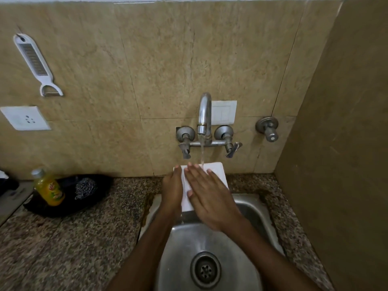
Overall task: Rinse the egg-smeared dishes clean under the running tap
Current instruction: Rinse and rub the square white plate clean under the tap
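A white square plate [218, 173] is held tilted over the steel sink [184, 244], under the chrome tap [204, 114]. A stream of water [202, 152] falls from the spout onto the plate's top edge. My left hand [172, 190] grips the plate's left edge, its fingers going behind the plate. My right hand [207, 196] lies flat on the plate's face with straight fingers. The lower part of the plate is hidden by my hands.
A yellow dish-soap bottle [49, 186] and a steel scrubber [85, 187] lie on a black tray [98, 196] on the granite counter at left. A grater-peeler [33, 59] hangs on the tiled wall. A side wall stands close at right.
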